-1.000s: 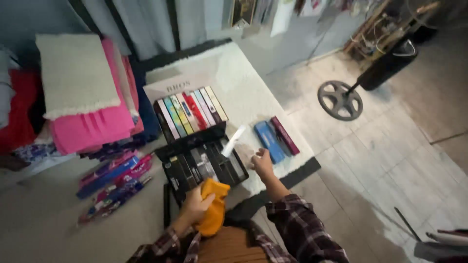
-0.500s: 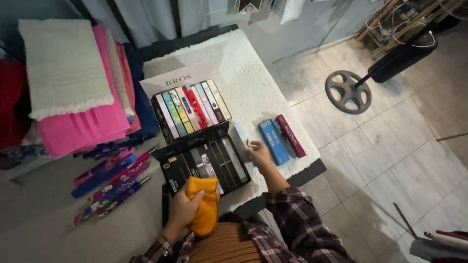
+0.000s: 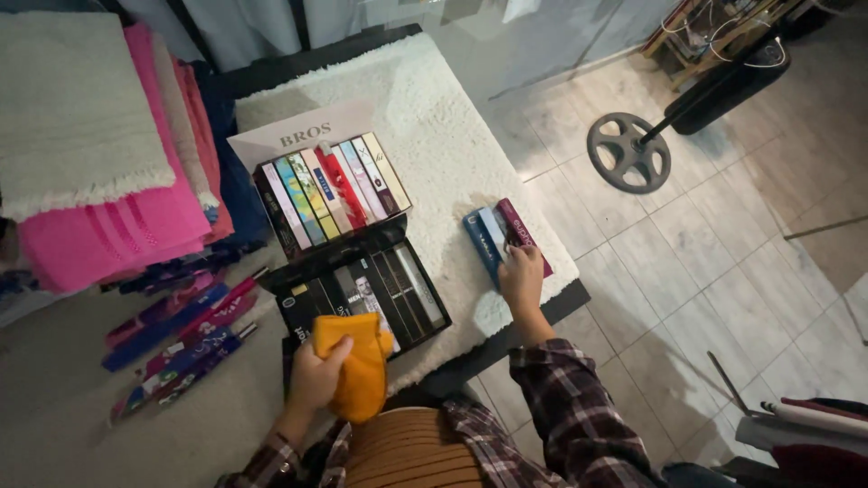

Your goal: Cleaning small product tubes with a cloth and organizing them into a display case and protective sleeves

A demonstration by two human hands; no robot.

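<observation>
While clutching orange cloth (image 3: 359, 373), left hand (image 3: 316, 378) bent inward.

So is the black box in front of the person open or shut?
Open: the black box has no lid over it, and slim packs lie exposed in a row inside.
</observation>
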